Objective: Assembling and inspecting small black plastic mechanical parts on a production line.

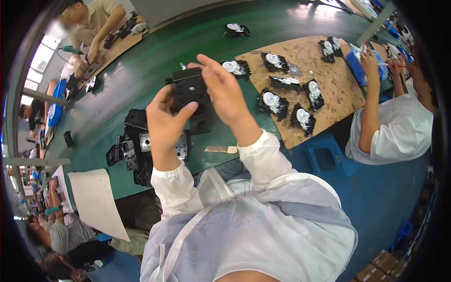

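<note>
Above the green bench I hold up a boxy black plastic housing (189, 88) with a small bright metal spot on its face. My left hand (165, 117) grips its left and lower side, thumb across the front. Against its right edge lies my right hand (226, 96), closed on it, with some fingers hidden behind. Below my left wrist is a heap of black parts with metal plates (133, 152). A flat scraper-like strip with a pale end (221, 149) lies on the bench near my right cuff.
A brown board (324, 113) at right carries several black assemblies with white gears (271, 101). Another such assembly (236, 30) sits farther back on the green bench (188, 44). Co-workers sit at right and far left. A blue stool (324, 157) stands by the bench; a pale sheet (96, 199) is at left.
</note>
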Demonstrator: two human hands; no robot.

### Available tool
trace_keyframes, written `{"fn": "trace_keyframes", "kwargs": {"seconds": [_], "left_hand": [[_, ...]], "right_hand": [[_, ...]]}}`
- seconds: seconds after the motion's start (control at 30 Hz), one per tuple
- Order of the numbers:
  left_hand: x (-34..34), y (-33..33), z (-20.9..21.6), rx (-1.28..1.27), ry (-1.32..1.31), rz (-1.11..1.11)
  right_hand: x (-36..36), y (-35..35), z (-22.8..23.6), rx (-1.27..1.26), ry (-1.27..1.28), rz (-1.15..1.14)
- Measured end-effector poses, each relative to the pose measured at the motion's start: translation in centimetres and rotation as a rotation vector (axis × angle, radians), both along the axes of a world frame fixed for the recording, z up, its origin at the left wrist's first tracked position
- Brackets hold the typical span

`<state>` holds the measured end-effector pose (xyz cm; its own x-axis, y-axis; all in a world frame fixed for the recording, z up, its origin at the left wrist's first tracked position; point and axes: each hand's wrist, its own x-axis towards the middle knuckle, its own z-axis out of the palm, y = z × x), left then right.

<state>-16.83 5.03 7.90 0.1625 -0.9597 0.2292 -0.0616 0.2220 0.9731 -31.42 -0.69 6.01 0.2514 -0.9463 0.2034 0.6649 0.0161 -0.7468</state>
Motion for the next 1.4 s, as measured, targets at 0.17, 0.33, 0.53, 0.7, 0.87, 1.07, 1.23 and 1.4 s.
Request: {"fn": "trace_keyframes", "kwargs": {"seconds": [0.17, 0.33, 0.53, 0.7, 0.87, 1.07, 1.23, 1.4], "left_hand": [[-0.3, -1.1, 0.7, -0.018, -0.072, 0.018], [3.9, -11.1, 1.3, 0.016, -0.208, -0.207], [11.2, -21.5, -1.9, 0.187, -0.607, 0.038], [15.5, -22.0, -3.4, 0.393, -1.089, 0.287], [18.0, -26.7, -4.4, 0.464, -1.434, 0.504], [12.8, -32.3, -10.8, 0.276, -1.084, -0.137], [7.4, -32.3, -11.1, 0.286, -1.094, -0.015], [9.7, -30.5, -9.4, -0.019, -0.836, -0.059]], "right_hand": [[-0.7, -2.7, -1.2, -0.073, 0.038, 0.144], [0.9, -7.4, -1.2, 0.095, -0.048, -0.089], [1.1, -3.6, -2.6, -0.487, 0.947, -0.274], [0.5, -2.0, -5.0, -0.934, 1.624, -0.340], [1.3, -3.5, -5.9, -0.877, 1.733, -0.249], [1.9, -3.4, -6.5, -0.879, 1.810, -0.260], [-0.5, -2.6, -5.1, -0.690, 1.702, -0.398], [-2.0, -1.7, -2.9, -0.256, 0.932, -0.246]]}}
